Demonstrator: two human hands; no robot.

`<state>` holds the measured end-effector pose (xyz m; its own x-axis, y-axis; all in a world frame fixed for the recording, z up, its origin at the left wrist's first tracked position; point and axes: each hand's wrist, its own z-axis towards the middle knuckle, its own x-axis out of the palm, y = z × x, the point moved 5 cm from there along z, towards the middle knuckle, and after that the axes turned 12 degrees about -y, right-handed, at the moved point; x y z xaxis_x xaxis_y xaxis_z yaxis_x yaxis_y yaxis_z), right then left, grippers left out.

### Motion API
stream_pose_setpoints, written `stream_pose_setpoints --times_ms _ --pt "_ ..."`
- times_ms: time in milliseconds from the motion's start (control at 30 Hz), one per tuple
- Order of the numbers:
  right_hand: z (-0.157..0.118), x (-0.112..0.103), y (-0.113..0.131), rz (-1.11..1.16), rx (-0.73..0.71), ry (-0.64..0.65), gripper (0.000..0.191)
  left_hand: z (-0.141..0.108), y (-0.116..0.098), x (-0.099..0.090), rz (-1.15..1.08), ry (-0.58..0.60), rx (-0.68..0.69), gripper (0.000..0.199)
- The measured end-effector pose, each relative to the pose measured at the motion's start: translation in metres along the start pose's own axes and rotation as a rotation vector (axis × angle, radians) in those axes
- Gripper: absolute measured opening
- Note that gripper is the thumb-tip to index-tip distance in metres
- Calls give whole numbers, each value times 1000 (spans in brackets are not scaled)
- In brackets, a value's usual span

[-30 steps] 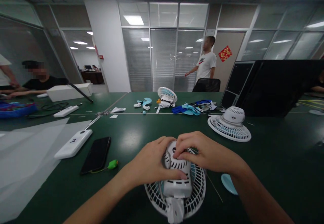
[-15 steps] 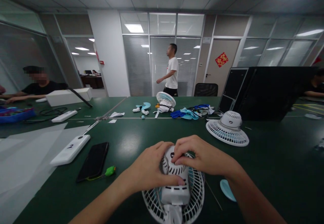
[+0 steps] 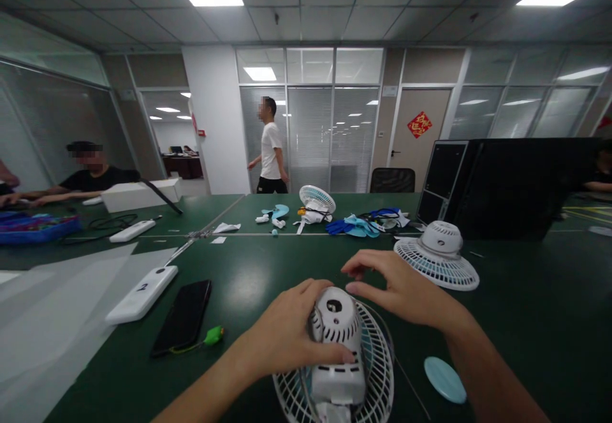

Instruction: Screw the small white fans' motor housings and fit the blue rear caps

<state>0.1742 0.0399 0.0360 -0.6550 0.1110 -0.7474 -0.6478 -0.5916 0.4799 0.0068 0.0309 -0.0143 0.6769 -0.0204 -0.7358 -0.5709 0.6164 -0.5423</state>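
A small white fan [image 3: 337, 381] lies grille down on the green table in front of me, its vented motor housing facing up with a dark opening near the top. My left hand [image 3: 291, 330] is wrapped around the housing from the left, thumb across its lower part. Just off the housing's upper right, my right hand [image 3: 392, 286] hovers with thumb and fingers apart; nothing shows between them. Beside my right forearm lies a light blue disc [image 3: 444, 379]. A thin rod or wire [image 3: 412, 385] runs along the table right of the grille.
Another fan head [image 3: 437, 257] lies grille down at right, before a black monitor [image 3: 526, 187]. At the back are a small fan [image 3: 316, 205] and blue gloves [image 3: 354, 225]. A phone [image 3: 184, 318] and white power bank [image 3: 142, 294] lie left. A person [image 3: 271, 152] walks behind.
My right hand has let go of the housing's top and moved up and right, its fingers parting. The left hand keeps its grip. The walking person has moved left, and my view has tilted up slightly.
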Motion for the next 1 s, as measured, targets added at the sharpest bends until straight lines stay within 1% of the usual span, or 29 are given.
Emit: stream_pose_setpoints --times_ms 67,133,267,367,467,567,633,700,800,900,1000 --pt "-2 -8 -15 -94 81 1 31 0 1 0 5 3 -9 76" --pt "-5 -18 -28 -140 142 13 35 0 1 -1 5 3 -4 76" --pt "-8 -38 -48 -181 189 -43 40 0 0 -4 11 9 7 73" --pt "-8 -38 -65 -287 259 1 37 -1 -2 -7 24 28 10 69" --pt "-16 -20 -85 -379 343 97 23 -2 -4 -9 52 36 17 67" --pt "-37 11 -105 -407 425 211 11 -4 -5 -10 86 54 17 69" --pt "-54 32 -115 -398 466 272 15 -5 -7 -11 98 76 19 71" --pt "-69 47 -122 -390 493 290 25 -7 -10 -11 103 102 23 73" --pt "-78 59 -130 -367 515 291 31 -9 -15 -12 106 136 25 76" --pt "-78 65 -134 -296 509 307 25 -11 -16 -15 96 161 29 77" --pt "-77 68 -138 -234 505 319 20 -14 -13 -21 57 238 48 75"
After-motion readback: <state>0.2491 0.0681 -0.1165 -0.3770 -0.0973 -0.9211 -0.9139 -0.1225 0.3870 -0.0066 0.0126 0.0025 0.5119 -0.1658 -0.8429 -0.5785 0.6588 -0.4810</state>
